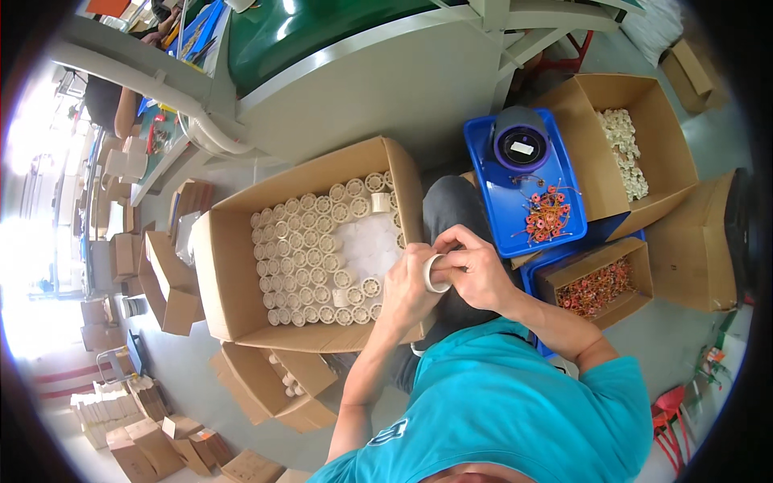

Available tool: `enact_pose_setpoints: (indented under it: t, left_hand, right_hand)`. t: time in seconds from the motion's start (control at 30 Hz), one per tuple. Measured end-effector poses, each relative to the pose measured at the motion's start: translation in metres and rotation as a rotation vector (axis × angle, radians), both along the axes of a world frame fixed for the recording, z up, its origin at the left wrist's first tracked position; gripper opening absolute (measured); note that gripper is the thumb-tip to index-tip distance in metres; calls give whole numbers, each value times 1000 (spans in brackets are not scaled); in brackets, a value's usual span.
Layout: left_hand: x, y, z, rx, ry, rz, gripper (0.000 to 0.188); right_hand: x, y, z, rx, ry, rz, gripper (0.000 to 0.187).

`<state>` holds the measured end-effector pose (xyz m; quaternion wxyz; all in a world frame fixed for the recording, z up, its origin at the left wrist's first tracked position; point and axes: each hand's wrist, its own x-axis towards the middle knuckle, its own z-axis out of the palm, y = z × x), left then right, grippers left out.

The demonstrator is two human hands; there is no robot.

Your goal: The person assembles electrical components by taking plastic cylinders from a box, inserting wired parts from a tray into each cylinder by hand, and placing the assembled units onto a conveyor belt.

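Over my lap, my left hand [407, 288] is wrapped round a short white plastic cylinder [437, 278], its open end turned to the right. The fingers of my right hand [481, 274] are pinched together at that opening, with the tips partly inside. Whatever they may pinch is hidden. Left of my hands, rows of similar white cylinders [299, 249] with spoked ends stand in a large cardboard box [216, 278]. A few lie apart on a whitish translucent sheet [370, 245] there.
To the right, a blue tray [493, 205] holds red parts with wires [549, 213] and a dark, purple-rimmed container [522, 146]. Beyond sits a carton [580, 145] of small white pieces [624, 153]. A smaller carton [555, 283] contains more red wired parts. A green-topped bench [306, 36] stands ahead.
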<state>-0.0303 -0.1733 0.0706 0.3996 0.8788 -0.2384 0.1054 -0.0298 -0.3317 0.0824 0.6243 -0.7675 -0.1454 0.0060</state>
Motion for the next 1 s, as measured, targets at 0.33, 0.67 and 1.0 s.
enact_pose_setpoints:
  t: [0.33, 0.67, 1.0]
  left_hand:
    - [4, 5, 2, 109, -18, -40, 51]
    - [13, 0, 0, 70, 68, -17, 48]
    - [189, 74, 78, -409, -86, 334, 57]
  right_hand:
    - [-4, 7, -17, 119, 74, -58, 12]
    - [14, -8, -19, 58, 129, 29, 12]
    - [54, -142, -112, -325, 255, -658, 29]
